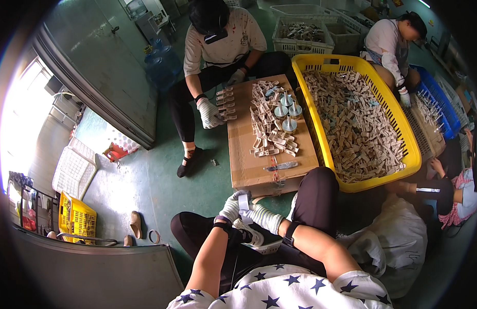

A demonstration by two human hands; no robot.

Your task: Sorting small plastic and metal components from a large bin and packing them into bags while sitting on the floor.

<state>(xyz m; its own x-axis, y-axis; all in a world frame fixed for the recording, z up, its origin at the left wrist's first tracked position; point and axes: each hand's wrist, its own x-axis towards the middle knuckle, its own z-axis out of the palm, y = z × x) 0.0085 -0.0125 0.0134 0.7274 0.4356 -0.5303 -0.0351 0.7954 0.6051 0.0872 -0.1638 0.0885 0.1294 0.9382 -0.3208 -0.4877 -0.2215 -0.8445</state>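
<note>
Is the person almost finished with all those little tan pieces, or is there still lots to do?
Lots to do. Done: a pile of tan pieces lies sorted on the cardboard box. In hand: the gloved left hand and right hand meet over the lap; what they hold is too small to tell. Left: the yellow crate is full of loose pieces.
</note>
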